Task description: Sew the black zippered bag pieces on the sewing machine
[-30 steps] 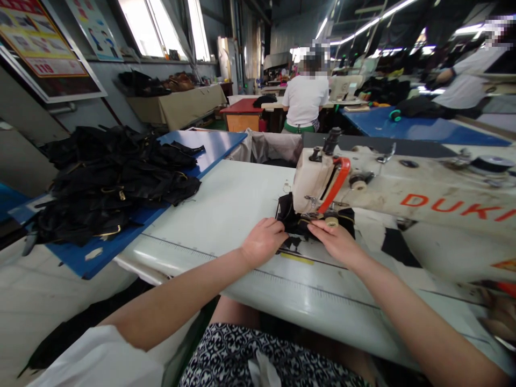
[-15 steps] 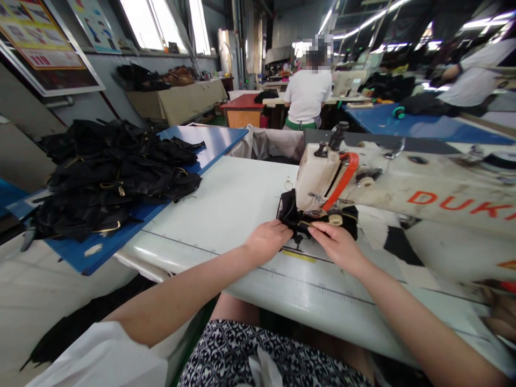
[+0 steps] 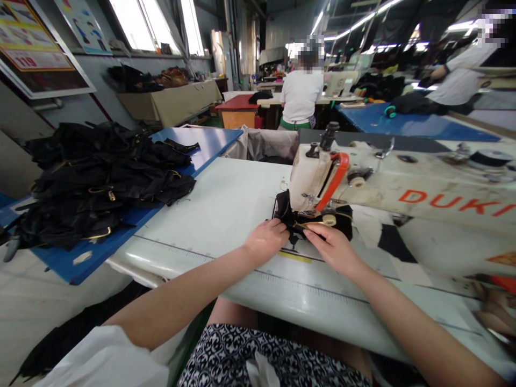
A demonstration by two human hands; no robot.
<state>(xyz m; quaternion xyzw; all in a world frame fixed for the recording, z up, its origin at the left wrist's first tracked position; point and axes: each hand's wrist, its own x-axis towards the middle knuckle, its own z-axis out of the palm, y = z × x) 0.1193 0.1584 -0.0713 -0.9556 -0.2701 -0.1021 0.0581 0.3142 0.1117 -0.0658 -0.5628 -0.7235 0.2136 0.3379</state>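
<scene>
You are pinching one black fabric piece (image 3: 288, 214) under the sewing machine (image 3: 403, 196), left hand (image 3: 266, 239) and right hand (image 3: 335, 246) seemingly closed on its near edge.

Both hands (image 3: 300, 242) press black fabric (image 3: 288, 215), seemingly zippered, under the sewing machine (image 3: 403, 188).

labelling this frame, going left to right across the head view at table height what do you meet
Pile of black pieces on the blue board → white table → left hand → black piece under the needle → right hand → sewing machine arm.
</scene>
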